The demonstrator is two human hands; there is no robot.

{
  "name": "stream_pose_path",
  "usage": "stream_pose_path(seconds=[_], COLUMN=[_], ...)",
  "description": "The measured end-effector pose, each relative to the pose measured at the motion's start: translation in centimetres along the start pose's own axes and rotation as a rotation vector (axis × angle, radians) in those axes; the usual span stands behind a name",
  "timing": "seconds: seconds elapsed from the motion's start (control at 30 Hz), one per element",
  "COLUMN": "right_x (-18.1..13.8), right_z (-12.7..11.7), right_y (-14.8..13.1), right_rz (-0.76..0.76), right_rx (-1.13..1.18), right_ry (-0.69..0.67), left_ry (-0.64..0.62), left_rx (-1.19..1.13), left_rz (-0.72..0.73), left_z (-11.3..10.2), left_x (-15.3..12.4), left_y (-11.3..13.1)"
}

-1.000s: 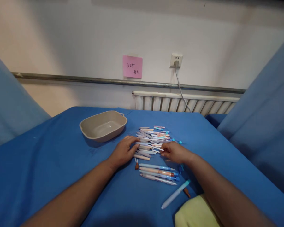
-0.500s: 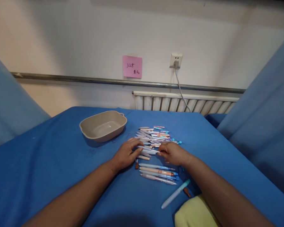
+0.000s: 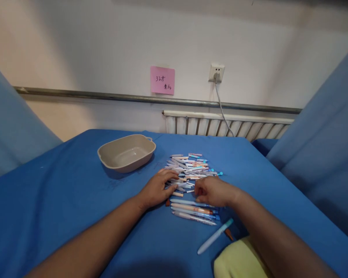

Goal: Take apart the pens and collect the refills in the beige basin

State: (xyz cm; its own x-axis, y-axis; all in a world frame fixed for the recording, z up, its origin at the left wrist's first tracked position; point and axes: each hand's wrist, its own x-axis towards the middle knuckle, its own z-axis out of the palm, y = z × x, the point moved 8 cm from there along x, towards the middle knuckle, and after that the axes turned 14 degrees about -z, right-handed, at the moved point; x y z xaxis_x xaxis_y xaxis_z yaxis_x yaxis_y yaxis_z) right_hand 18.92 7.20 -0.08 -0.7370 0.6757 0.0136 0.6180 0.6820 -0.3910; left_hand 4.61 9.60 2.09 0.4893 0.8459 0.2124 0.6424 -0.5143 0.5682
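A pile of pastel pens lies mid-table on the blue cloth. My left hand rests at the pile's near left edge, fingers curled over a few pens. My right hand sits at the pile's near right edge, fingers bent down in a pinch on pens I cannot single out. Just in front of both hands lies a neat row of three pens, side by side. A single light blue pen lies apart, nearer to me.
A beige oval tray stands left of the pile. A yellow-green cloth lies at the near edge. Blue cloth screens rise at both sides. Behind the table are a radiator, a wall socket with cable and a pink note.
Both hands have drawn slightly toward me and toward each other along the near edge of the pile; the right hand has come down close to the row of pens.
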Motion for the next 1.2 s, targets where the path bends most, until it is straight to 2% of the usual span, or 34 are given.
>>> stream_pose_path(seconds=[0.1,0.23,0.33,0.5,0.63,0.87,0.93,1.1,1.2], right_x=[0.2,0.5,0.5,0.2,0.1,0.2,0.3,0.6,0.6], right_z=[0.8,0.7,0.6,-0.2,0.1,0.8,0.6,-0.6,-0.7], right_y=[-1.3,-2.1,-1.6,-0.3,0.3,0.5,0.8,0.6,0.6], right_rz=[-0.049,-0.084,-0.073,-0.089,-0.054,-0.049,-0.059,-0.090,-0.058], right_rx=[-0.025,-0.129,-0.109,0.207,0.490,0.704,0.645,0.290,0.194], right_ry=[-0.060,-0.020,-0.002,0.100,0.103,0.119,0.148,0.244,0.250], left_ry=[0.024,0.009,-0.017,-0.054,-0.052,0.012,-0.007,-0.059,0.008], left_rx=[-0.007,-0.017,-0.031,-0.026,-0.004,-0.064,0.000,0.133,0.046], left_rz=[0.007,-0.003,-0.012,0.014,0.001,0.021,0.017,-0.098,-0.103], left_z=[-0.3,-0.3,-0.1,0.2,0.4,-0.2,0.1,0.7,0.0], left_x=[0.0,-0.1,-0.3,-0.5,-0.6,-0.7,-0.6,-0.2,-0.2], left_y=[0.1,0.4,0.9,1.6,1.4,2.0,2.1,1.1,0.9])
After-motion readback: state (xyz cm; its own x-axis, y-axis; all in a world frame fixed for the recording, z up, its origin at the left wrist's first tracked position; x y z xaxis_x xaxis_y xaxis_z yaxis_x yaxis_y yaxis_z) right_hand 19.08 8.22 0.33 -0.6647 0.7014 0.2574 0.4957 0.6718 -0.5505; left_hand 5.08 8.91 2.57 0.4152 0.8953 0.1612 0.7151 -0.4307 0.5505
